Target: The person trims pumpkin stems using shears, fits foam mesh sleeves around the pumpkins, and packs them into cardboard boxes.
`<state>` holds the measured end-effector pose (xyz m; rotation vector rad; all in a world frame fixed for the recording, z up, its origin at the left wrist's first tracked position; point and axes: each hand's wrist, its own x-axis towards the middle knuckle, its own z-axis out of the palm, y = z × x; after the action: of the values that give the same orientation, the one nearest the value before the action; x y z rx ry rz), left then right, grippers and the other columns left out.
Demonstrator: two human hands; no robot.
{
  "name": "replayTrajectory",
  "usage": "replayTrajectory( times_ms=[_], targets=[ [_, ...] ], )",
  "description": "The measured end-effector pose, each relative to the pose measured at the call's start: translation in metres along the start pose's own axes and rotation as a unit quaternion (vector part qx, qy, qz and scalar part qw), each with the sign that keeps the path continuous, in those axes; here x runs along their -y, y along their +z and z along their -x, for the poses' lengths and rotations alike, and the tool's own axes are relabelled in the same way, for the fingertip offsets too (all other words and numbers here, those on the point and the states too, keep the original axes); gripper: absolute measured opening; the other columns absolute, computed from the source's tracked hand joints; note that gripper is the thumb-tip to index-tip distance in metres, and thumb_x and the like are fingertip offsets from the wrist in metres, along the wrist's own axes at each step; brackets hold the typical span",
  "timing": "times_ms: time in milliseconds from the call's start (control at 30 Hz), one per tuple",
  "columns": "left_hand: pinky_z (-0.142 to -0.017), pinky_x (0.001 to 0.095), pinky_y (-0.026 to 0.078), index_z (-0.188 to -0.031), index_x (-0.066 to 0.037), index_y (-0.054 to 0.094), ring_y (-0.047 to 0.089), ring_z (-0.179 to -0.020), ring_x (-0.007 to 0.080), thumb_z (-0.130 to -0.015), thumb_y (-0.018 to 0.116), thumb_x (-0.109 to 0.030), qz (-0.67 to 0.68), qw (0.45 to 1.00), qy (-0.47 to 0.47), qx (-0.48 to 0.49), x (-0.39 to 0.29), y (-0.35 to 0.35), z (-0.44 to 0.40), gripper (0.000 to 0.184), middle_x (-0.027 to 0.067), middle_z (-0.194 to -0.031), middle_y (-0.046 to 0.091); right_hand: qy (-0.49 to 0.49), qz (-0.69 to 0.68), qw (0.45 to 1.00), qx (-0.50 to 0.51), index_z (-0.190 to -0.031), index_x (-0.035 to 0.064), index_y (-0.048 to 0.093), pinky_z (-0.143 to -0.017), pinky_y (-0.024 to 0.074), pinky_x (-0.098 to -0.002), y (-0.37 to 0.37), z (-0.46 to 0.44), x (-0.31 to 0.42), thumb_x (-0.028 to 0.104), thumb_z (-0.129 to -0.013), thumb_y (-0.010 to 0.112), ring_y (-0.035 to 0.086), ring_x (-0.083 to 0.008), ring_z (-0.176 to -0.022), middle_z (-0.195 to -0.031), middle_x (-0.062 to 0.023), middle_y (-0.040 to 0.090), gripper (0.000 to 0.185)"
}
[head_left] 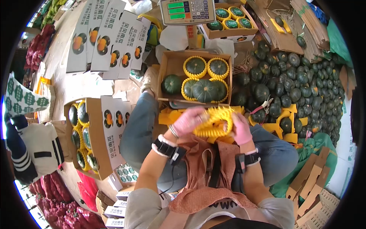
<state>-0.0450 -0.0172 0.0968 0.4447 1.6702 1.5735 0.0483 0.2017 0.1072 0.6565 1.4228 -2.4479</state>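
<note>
- Your left hand (190, 120), in a pink glove, is part closed, its fingers curled on the left end of the yellow net (213, 126).
- Your right hand (241, 128), gloved too, is part closed on the net's right side; its exact finger gap is blurred.
- The net is up off everything, over your lap, just beyond the apron (202, 164) and near the open box's (195, 100) near edge.
- You seem to be at the opening or separating step; moving it on calls for light fingers at the rim, so that the foam spreads without tearing.
- The open box holds 6 squash: 4 sit in yellow nets and 2 are bare. Of the bare squash, 1 (171, 84) is by the left edge and 1 (206, 91) lies across the near row, overlapping its netted neighbours.
- The left box (95, 143) shows 6 squash, and the far box (233, 34), beside the scale's right edge, shows 5.
- There is 1 scale (187, 11) beyond the open box, and 1 cutter (262, 105) at the near left part of the squash pile (297, 82).
- The pile is too crowded to count, as are any nested layers in your hands.
</note>
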Motion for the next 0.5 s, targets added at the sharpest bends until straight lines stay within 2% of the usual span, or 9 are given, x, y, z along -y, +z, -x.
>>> replayTrajectory(
  times_ms=[33, 67, 133, 167, 200, 233, 300, 400, 500],
  targets=[
    [-0.063, 0.0234, 0.042, -0.087, -0.002, 0.060, 0.046, -0.071, 0.0077, -0.090, 0.059, -0.020, -0.043, 0.994, 0.058, -0.079, -0.005, -0.012, -0.015, 0.018, -0.0015, -0.077, 0.053, 0.002, 0.107, 0.993, -0.057, -0.116, 0.0028, 0.053, -0.043, 0.0396, -0.0214, 0.004, -0.018, 0.000, 0.030, -0.092, 0.052, 0.052, -0.0110, -0.055, -0.084, -0.0086, 0.061, 0.037],
    [-0.063, 0.0238, 0.042, -0.087, -0.001, 0.060, 0.047, -0.071, 0.0087, -0.088, 0.060, -0.016, -0.100, 0.985, -0.016, -0.138, -0.013, -0.021, -0.027, 0.015, 0.0014, -0.077, 0.054, 0.007, 0.212, 0.971, -0.114, -0.119, 0.0026, 0.052, -0.044, 0.0409, -0.0225, 0.012, -0.037, 0.002, 0.030, -0.091, 0.052, 0.051, -0.0105, -0.056, -0.086, -0.0080, 0.061, 0.039],
    [-0.061, 0.0267, 0.044, -0.095, 0.002, 0.061, 0.050, -0.066, 0.0140, -0.084, 0.065, -0.015, -0.188, 0.939, 0.132, -0.255, 0.012, -0.033, -0.060, 0.020, 0.0084, -0.078, 0.057, -0.036, 0.316, 0.941, -0.120, -0.122, 0.0008, 0.049, -0.050, 0.0446, -0.0262, 0.009, -0.082, -0.014, 0.033, -0.090, 0.055, 0.052, -0.0125, -0.059, -0.084, -0.0079, 0.060, 0.045],
    [-0.063, 0.0257, 0.044, -0.095, 0.002, 0.059, 0.049, -0.068, 0.0123, -0.086, 0.063, -0.014, -0.221, 0.923, 0.150, -0.277, 0.026, -0.040, -0.075, 0.018, 0.0055, -0.078, 0.056, 0.057, 0.272, 0.948, -0.156, -0.120, -0.0004, 0.049, -0.058, 0.0475, -0.0293, 0.027, -0.091, -0.005, 0.032, -0.091, 0.055, 0.055, -0.0160, -0.065, -0.085, -0.0115, 0.060, 0.044],
    [-0.064, 0.0246, 0.043, -0.095, 0.002, 0.057, 0.048, -0.070, 0.0106, -0.087, 0.061, -0.012, -0.254, 0.905, 0.168, -0.297, 0.035, -0.044, -0.084, 0.016, 0.0025, -0.079, 0.054, -0.009, 0.302, 0.939, -0.161, -0.119, -0.0001, 0.049, -0.060, 0.0475, -0.0294, 0.021, -0.101, -0.012, 0.032, -0.091, 0.055, 0.056, -0.0169, -0.066, -0.085, -0.0125, 0.060, 0.043],
    [-0.068, 0.0234, 0.043, -0.100, 0.000, 0.056, 0.048, -0.075, 0.0093, -0.090, 0.057, -0.011, 0.094, 0.971, 0.015, -0.219, 0.045, -0.047, -0.087, 0.015, -0.0004, -0.082, 0.052, -0.077, 0.330, 0.926, -0.163, -0.118, 0.0001, 0.050, -0.062, 0.0476, -0.0296, 0.012, -0.117, -0.027, 0.032, -0.091, 0.055, 0.057, -0.0178, -0.067, -0.084, -0.0135, 0.060, 0.042],
    [-0.070, 0.0223, 0.042, -0.101, -0.001, 0.055, 0.047, -0.078, 0.0080, -0.092, 0.055, -0.010, 0.026, 0.973, 0.091, -0.210, 0.048, -0.051, -0.089, 0.013, -0.0015, -0.085, 0.051, -0.258, 0.397, 0.862, -0.180, -0.111, 0.0009, 0.051, -0.065, 0.0473, -0.0312, 0.012, -0.132, -0.038, 0.029, -0.092, 0.055, 0.059, -0.0204, -0.071, -0.082, -0.0158, 0.060, 0.034],
    [-0.074, 0.0228, 0.042, -0.102, -0.002, 0.055, 0.048, -0.081, 0.0096, -0.090, 0.059, -0.013, -0.001, 0.959, 0.125, -0.255, 0.060, -0.058, -0.082, 0.016, 0.0018, -0.089, 0.053, -0.191, 0.366, 0.905, -0.101, -0.107, 0.0013, 0.051, -0.066, 0.0474, -0.0330, 0.025, -0.126, -0.019, 0.026, -0.092, 0.054, 0.061, -0.0236, -0.073, -0.083, -0.0163, 0.061, 0.029],
    [-0.076, 0.0222, 0.042, -0.103, -0.002, 0.055, 0.047, -0.084, 0.0086, -0.090, 0.060, -0.014, 0.036, 0.953, 0.096, -0.285, 0.064, -0.072, -0.070, 0.018, 0.0004, -0.091, 0.053, -0.236, 0.413, 0.879, -0.032, -0.103, 0.0000, 0.050, -0.070, 0.0478, -0.0337, 0.022, -0.148, -0.037, 0.022, -0.091, 0.055, 0.061, -0.0294, -0.080, -0.089, -0.0165, 0.061, 0.025]
  ],
)
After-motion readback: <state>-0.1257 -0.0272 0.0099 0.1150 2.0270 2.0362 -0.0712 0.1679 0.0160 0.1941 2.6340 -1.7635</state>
